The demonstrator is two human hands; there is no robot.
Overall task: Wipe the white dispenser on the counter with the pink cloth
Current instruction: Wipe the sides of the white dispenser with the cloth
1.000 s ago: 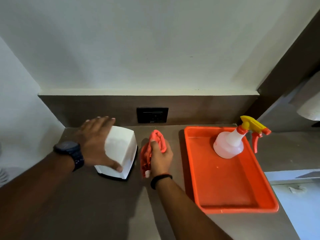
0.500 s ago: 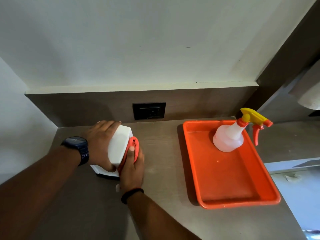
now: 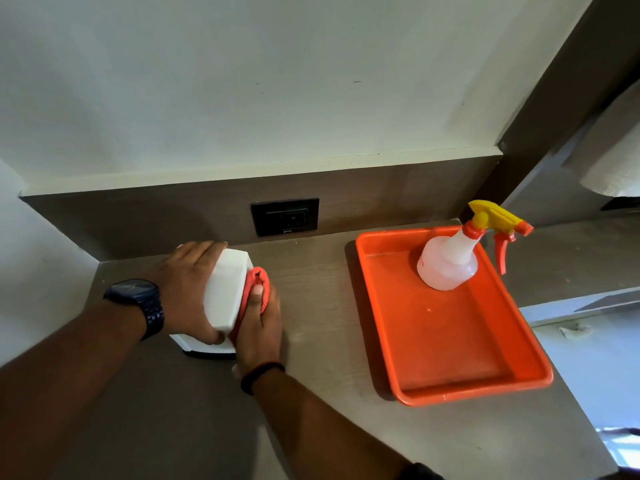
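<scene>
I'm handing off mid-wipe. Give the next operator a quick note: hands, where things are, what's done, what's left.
Left hand: gripping the white dispenser from its left and top, steadying it on the counter.
Right hand: pressing the pink cloth against the dispenser's right side.
Spray bottle stands in the orange tray, untouched.
Done: wiping has begun on the right side.
Left: the other faces; how much is clean can't be told.

White dispenser (image 3: 227,292) — a box-shaped unit on a dark base — stands on the counter (image 3: 311,341) near the back wall, with the bunched pink cloth (image 3: 254,284) pressed flat against its right side.
</scene>
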